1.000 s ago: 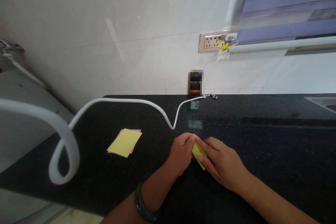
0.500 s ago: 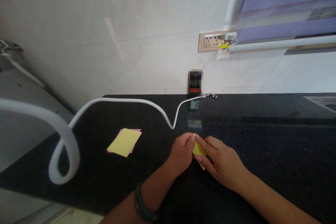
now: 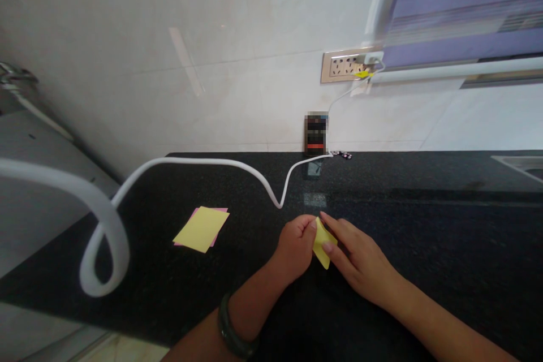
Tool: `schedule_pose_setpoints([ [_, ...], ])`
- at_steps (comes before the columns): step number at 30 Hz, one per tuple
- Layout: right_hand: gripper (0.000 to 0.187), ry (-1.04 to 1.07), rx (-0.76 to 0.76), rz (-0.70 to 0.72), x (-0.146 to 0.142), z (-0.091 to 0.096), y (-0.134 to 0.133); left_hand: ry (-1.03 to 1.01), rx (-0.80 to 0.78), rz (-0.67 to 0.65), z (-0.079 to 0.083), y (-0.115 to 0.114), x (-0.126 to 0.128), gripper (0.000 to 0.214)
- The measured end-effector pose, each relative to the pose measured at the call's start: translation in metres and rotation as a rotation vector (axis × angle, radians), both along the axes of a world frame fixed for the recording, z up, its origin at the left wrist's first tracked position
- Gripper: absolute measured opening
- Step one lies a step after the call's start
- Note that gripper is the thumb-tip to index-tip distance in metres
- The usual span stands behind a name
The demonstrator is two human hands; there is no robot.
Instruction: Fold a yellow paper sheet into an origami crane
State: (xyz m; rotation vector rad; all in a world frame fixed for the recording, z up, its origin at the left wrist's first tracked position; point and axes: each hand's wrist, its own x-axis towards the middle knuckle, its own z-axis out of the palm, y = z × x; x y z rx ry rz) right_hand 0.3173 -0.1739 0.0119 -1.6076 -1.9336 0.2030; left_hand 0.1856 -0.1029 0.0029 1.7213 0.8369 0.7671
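Note:
A small folded yellow paper lies on the black countertop between my hands. My left hand is curled, its fingertips pinching the paper's left edge. My right hand has its fingers stretched out, with forefinger and thumb pressing on the paper's top and right side. A dark bangle sits on my left wrist.
A yellow sheet lies on a pink sheet at the left. A thick white hose loops across the counter's left. A small dark device stands against the wall, cabled to a wall socket. A sink edge shows far right.
My right hand's fingers have slid a little up and forward along the yellow paper, pressing it flatter. My left hand has stayed put.

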Motion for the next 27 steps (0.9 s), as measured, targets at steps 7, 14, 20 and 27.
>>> schedule_pose_setpoints([
  [7, 0.020, 0.328, 0.038, -0.086, 0.0006, -0.0042, 0.0021, -0.010, -0.015, 0.100, -0.0036, 0.0030, 0.0015, 0.029],
  [14, 0.026, 0.228, 0.085, 0.059, 0.0005, -0.0035, 0.0012, -0.031, -0.024, 0.158, -0.0068, 0.0050, 0.0023, 0.026],
  [20, 0.035, -0.063, 0.073, 0.072, 0.0026, -0.0010, 0.0007, -0.091, -0.103, 0.183, -0.0048, 0.0047, 0.0038, 0.024],
  [27, 0.036, -0.195, 0.031, 0.067, 0.0032, 0.0013, 0.0001, -0.269, -0.293, 0.097, -0.0012, -0.0001, 0.0059, 0.025],
])
